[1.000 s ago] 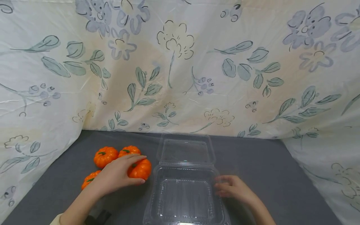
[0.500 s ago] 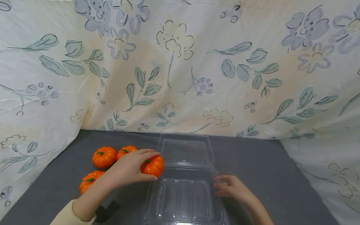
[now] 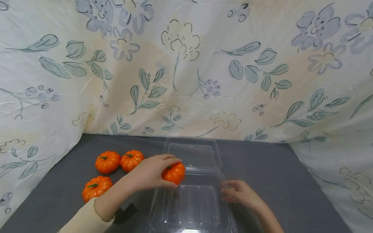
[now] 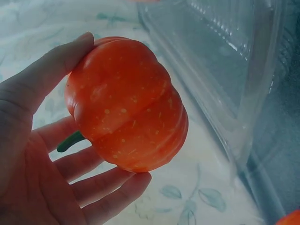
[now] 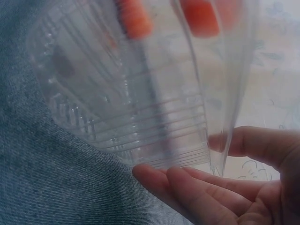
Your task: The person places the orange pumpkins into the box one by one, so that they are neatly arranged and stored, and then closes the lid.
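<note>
**Small pumpkin held over clear clamshell box**

Left grip (image 3: 155, 172): thumb and fingers pinching an orange pumpkin (image 3: 175, 174), green stem toward the palm. Pumpkin is over the back-left part of the box's base, near the hinge. Right grip (image 3: 242, 195): thumb and fingers pinching the right edge of the clear box (image 3: 201, 207). Lid (image 3: 191, 155) is folded back, flat behind the base. Left of the box, on the grey counter (image 3: 262, 168), sit three more pumpkins: two side by side at the back (image 3: 107, 162), one nearer (image 3: 97, 187). Floral cloth (image 3: 186, 81) hangs behind.
</note>
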